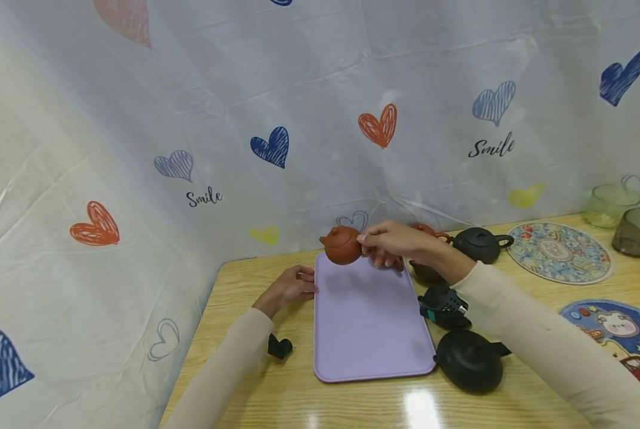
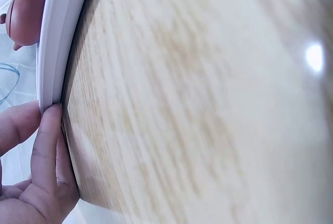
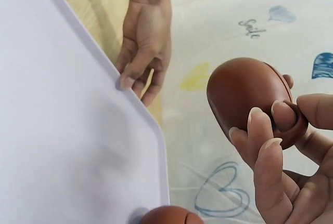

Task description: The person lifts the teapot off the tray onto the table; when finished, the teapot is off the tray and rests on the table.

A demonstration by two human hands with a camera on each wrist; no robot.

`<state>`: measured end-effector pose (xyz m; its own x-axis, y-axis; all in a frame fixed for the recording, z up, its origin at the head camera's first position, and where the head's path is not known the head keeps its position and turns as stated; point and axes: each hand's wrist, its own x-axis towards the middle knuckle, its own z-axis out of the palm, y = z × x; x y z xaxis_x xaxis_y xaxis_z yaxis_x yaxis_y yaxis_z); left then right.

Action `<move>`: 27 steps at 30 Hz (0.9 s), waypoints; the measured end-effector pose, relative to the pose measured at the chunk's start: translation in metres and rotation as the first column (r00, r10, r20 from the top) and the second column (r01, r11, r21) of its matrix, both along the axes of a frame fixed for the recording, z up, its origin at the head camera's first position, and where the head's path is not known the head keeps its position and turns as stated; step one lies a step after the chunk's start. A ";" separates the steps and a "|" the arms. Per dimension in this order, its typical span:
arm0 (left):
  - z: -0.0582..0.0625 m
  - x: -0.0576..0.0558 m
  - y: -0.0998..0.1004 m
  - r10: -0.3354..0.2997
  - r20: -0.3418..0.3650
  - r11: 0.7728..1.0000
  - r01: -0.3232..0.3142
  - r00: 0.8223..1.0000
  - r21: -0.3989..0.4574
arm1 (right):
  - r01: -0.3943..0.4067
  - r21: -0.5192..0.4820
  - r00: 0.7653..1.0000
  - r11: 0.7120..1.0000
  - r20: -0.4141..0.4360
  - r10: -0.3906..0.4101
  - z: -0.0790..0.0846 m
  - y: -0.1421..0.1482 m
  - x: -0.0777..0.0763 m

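Observation:
My right hand point(image 1: 390, 241) grips a small reddish-brown clay teapot point(image 1: 341, 245) by its handle, holding it upright above the far end of a lilac tray point(image 1: 370, 333). The right wrist view shows a finger through the loop of the teapot's handle point(image 3: 297, 130). My left hand point(image 1: 290, 283) pinches the tray's left rim, with the thumb point(image 3: 138, 68) on top and fingers below the edge. In the left wrist view, the tray's rim point(image 2: 57, 42) runs between thumb and fingers. Nothing lies on the visible part of the tray.
Right of the tray stand several dark teapots, including a large black teapot point(image 1: 470, 360) at the front and another black teapot point(image 1: 478, 244) behind. A second reddish teapot point(image 1: 423, 228) is partly hidden by my right hand. Farther right are a round mat point(image 1: 561, 253) and glass cups point(image 1: 639, 232).

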<state>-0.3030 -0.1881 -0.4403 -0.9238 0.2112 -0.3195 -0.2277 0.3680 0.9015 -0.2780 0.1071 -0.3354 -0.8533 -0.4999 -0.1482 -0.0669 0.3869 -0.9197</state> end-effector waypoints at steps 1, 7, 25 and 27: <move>0.000 0.000 0.000 0.002 0.003 1.000 -0.002 1.000 0.001 | -0.002 -0.004 1.000 1.000 0.003 0.002 0.001 0.005 0.002; 0.001 0.000 -0.001 0.003 0.007 1.000 -0.003 1.000 -0.003 | 0.003 0.022 0.999 1.000 -0.045 -0.002 0.002 0.037 0.013; 0.001 0.001 -0.001 -0.001 0.008 1.000 0.001 1.000 -0.004 | 0.035 0.019 0.997 0.999 -0.073 -0.033 -0.002 0.142 0.052; 0.000 0.001 0.000 0.002 0.007 1.000 -0.002 1.000 0.001 | 0.039 0.017 0.997 0.999 -0.074 -0.038 -0.003 0.152 0.054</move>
<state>-0.3024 -0.1885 -0.4400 -0.9220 0.2093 -0.3257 -0.2349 0.3664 0.9003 -0.2238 0.2593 -0.3386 -0.8806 -0.4645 -0.0932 -0.1188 0.4069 -0.9057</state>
